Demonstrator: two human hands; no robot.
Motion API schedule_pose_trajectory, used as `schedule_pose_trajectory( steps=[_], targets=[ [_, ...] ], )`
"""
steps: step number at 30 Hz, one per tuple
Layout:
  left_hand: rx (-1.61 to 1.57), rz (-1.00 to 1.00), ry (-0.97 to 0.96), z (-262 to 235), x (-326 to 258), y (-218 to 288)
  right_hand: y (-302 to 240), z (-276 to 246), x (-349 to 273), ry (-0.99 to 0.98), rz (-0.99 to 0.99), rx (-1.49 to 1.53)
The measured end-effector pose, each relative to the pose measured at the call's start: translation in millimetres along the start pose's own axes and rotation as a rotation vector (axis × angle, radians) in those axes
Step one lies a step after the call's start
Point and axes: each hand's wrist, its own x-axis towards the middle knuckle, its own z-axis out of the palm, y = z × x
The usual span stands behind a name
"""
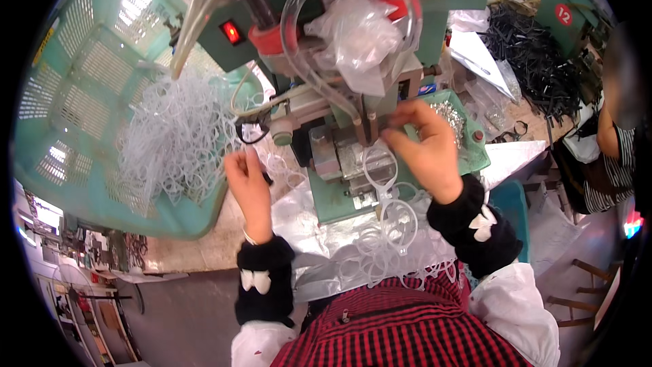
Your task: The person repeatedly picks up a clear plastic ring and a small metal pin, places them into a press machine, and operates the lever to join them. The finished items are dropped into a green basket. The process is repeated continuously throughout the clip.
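Observation:
My left hand point(248, 187) is left of the green press point(333, 194), with its fingers curled together. A dark ring-shaped piece point(253, 133) is just beyond its fingertips and a small black bit shows beside it; what the fingers hold is unclear. To the right of the press head, my right hand point(431, 153) has thumb and forefinger apart, slightly blurred, with nothing visible between them. A clear plastic two-ring frame point(399, 224) runs from under the press head toward me. More clear frames point(370, 248) lie in a loose heap before the press, near my lap.
At left, a large green basket point(81, 163) holds a tangled pile of clear rings point(176, 139). A green tray point(475, 156) of small shiny metal parts stands right of the press. Beyond it lie a black strip pile point(530, 51) and, far right, another person's arm point(608, 129).

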Motion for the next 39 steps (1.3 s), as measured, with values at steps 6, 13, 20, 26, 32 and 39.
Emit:
schedule_pose_trajectory(
  steps=[6, 13, 20, 26, 32, 39],
  targets=[
    [-0.272, -0.078, 0.115, 5.7, -65.5, 1.4, -19.4, 12.9, -12.1, 0.029, 0.207, 0.257],
    [-0.558, 0.611, -0.056, 18.2, -44.0, 133.7, -28.2, 15.6, -8.6, 0.022, 0.292, 0.395],
    [-0.349, 0.856, -0.078, 36.4, -26.8, 141.6, -59.6, 14.7, -16.1, -0.049, 0.267, 0.358],
    [0.097, 1.346, -0.439, 61.1, -58.4, 109.6, -8.7, -46.6, -7.2, 0.101, 0.115, -0.080],
    [0.103, 1.401, -0.411, 76.0, -61.5, 98.6, 47.5, -88.1, -46.9, 0.111, 0.071, -0.654],
    [0.052, 1.203, -0.437, 65.3, -82.2, 87.5, 59.4, -79.5, -48.7, 0.032, -0.026, -0.945]
  ],
)
